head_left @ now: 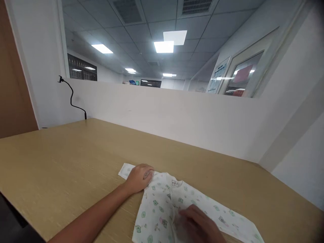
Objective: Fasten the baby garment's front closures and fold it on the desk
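A white baby shirt [158,207] printed with green and grey animal figures lies spread on the wooden table. Its neckline with a small label faces away from me, and its lower part runs out of view. My left hand [139,177] is at the shoulder where the left sleeve begins, fingers bent together and closed on the cloth. That sleeve's end sticks out beyond the hand. Over the front of the shirt, right of its centre line, is my right hand [199,222], smeared by motion; whether its fingers grip the cloth cannot be made out.
The tan tabletop [83,162] reaches back to a low white wall [162,111] with a window above it. A black gooseneck phone holder [72,96] rises at the back left edge. A brown panel [15,74] stands far left.
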`<state>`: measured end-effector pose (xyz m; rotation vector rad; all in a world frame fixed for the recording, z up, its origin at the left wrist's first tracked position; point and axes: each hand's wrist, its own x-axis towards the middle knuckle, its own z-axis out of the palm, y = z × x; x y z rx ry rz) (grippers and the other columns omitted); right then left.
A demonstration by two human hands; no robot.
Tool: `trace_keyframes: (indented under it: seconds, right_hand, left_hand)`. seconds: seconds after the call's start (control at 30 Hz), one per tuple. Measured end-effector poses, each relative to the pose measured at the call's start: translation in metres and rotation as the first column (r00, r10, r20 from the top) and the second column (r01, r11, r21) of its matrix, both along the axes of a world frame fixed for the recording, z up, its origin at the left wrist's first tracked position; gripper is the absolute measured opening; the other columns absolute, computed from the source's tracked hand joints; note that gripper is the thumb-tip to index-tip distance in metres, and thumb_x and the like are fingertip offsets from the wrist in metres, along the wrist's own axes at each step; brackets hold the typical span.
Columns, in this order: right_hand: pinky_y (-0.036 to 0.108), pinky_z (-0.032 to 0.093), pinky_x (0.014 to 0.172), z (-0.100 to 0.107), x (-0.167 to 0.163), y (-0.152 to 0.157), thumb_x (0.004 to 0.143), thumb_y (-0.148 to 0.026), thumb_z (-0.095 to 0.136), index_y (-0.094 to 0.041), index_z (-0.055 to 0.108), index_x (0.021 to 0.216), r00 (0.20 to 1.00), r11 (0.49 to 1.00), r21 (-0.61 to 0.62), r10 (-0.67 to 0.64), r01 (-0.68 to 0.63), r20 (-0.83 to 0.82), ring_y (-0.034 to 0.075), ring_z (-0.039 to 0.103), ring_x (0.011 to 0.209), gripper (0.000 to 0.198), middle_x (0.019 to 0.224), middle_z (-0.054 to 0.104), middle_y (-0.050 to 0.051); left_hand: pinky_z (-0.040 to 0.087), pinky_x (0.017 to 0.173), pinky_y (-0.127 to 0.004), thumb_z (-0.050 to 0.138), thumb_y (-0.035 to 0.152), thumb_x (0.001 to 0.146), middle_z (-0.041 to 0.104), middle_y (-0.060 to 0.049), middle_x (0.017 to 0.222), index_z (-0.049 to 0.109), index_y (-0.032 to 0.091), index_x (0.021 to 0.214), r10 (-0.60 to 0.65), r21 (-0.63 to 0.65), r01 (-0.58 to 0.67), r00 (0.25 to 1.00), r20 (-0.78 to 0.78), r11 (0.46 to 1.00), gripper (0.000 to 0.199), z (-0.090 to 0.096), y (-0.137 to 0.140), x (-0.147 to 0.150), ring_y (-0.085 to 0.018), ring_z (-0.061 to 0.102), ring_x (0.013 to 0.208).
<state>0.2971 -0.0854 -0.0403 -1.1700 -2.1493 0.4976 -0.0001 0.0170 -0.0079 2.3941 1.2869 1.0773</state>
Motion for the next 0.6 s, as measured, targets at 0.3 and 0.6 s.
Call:
trace_keyframes:
  seconds: [0.3, 0.6]
  right_hand:
    - [0.049, 0.051, 0.096, -0.023, 0.108, 0.082, 0.085, -0.052, 0.052, -0.02, 0.072, 0.109, 0.831, 0.77, 0.359, -0.556, 0.527, -0.028, 0.031, 0.064, 0.106, 0.045, 0.112, 0.07, 0.012]
    - [0.044, 0.048, 0.092, -0.013, 0.142, 0.072, 0.082, -0.056, 0.049, -0.024, 0.075, 0.105, 0.746, 0.76, 0.119, -0.649, 0.638, 0.147, 0.029, 0.064, 0.105, 0.047, 0.109, 0.072, 0.009]
  left_hand:
    - [0.025, 0.114, -0.058, 0.045, 0.043, 0.097, 0.056, -0.008, 0.142, 0.055, 0.028, 0.135, 0.102, -0.033, -0.116, 0.952, -0.288, 0.993, 0.042, -0.028, 0.014, -0.014, -0.029, 0.046, 0.134]
    - [0.037, 0.097, -0.044, 0.054, 0.027, 0.083, 0.065, -0.009, 0.116, 0.067, 0.023, 0.106, 0.228, -0.099, -0.269, 0.925, -0.303, 0.958, 0.027, -0.014, 0.034, -0.045, -0.028, 0.055, 0.114]
